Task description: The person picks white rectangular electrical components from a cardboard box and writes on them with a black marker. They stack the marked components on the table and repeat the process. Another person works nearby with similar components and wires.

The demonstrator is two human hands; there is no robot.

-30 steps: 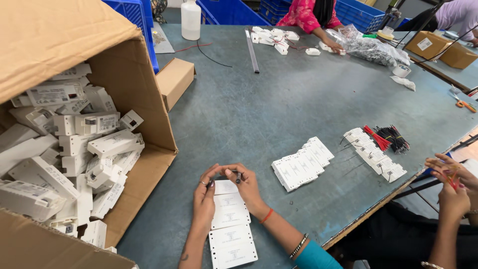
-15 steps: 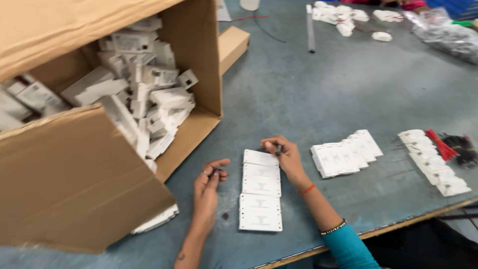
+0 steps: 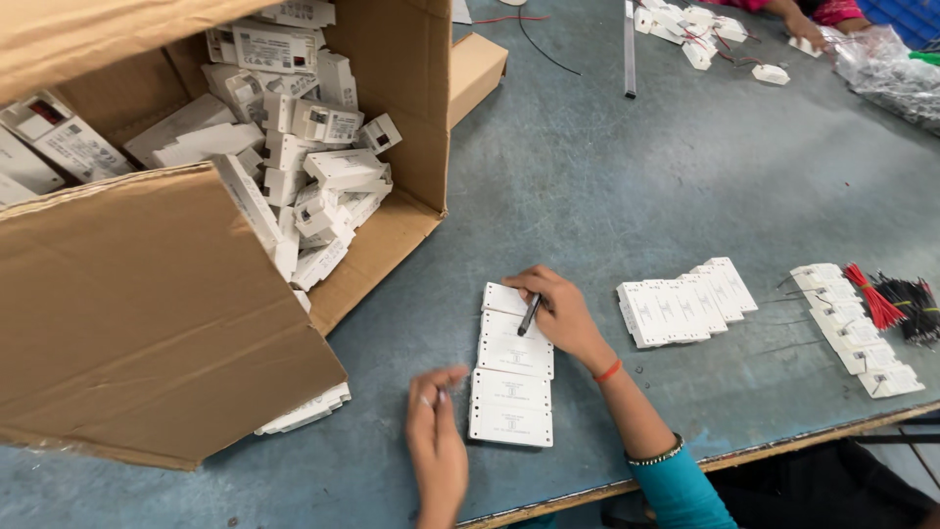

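Resting near edge: left hand (image 3: 437,446) lies flat on the grey table (image 3: 587,196), fingers loosely together, holding nothing, just beside the nearest white plate.
Column of plates: three white plates (image 3: 513,367) lie end to end, running away from the person; laid flat and in line, probably so each face can be reached in turn.
Nearest plate: nearest plate (image 3: 510,408) sits face up, its left edge close to the left hand's fingertips, which may steady the row; contact cannot be confirmed.
Right hand: right hand (image 3: 560,312) grips a dark pen (image 3: 529,315) between thumb and fingers, tip down on the middle-to-far plates.
Right-hand pose: wrist bent inward, forearm coming in from the lower right, an orange band at the wrist and a teal sleeve further back.
Fanned stack: a fanned stack (image 3: 685,302) of similar white plates lies right of the pen hand, overlapped like tiles, seemingly set aside as a group.
Far right row: another row of white parts (image 3: 850,328) runs beside bundles of red and black wires (image 3: 896,304).
Box: large cardboard box (image 3: 166,294) lies tipped on its side at left, opening toward the person, so white housings (image 3: 313,167) spill within easy reach.
Far end: another person's hand (image 3: 803,20) works among small white pieces at the table's far edge.
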